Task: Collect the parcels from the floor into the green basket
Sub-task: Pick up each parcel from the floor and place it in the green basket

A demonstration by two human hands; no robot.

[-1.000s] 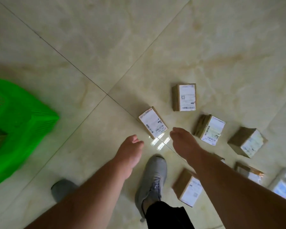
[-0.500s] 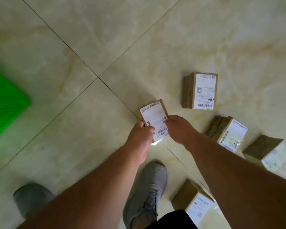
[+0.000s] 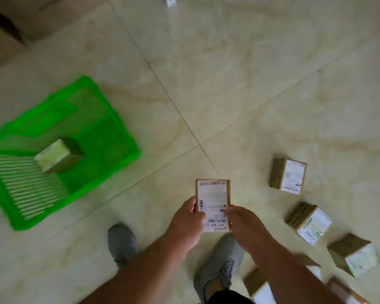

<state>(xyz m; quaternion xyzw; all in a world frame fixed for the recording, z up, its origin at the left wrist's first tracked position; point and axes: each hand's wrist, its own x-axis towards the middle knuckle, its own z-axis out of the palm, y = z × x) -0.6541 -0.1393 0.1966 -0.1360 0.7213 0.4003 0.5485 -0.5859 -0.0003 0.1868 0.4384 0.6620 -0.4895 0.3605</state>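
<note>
Green basket, slatted plastic, sits at the left of the frame with one cardboard parcel inside. At lower centre we hold a flat labelled parcel, left hand and right hand pinching its edges. Boxy parcels lie at the right.

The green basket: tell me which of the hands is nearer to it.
Left. The left hand grips the held parcel's left edge, on the side facing the green basket. The right hand grips the parcel's right edge, farther from it.
</note>
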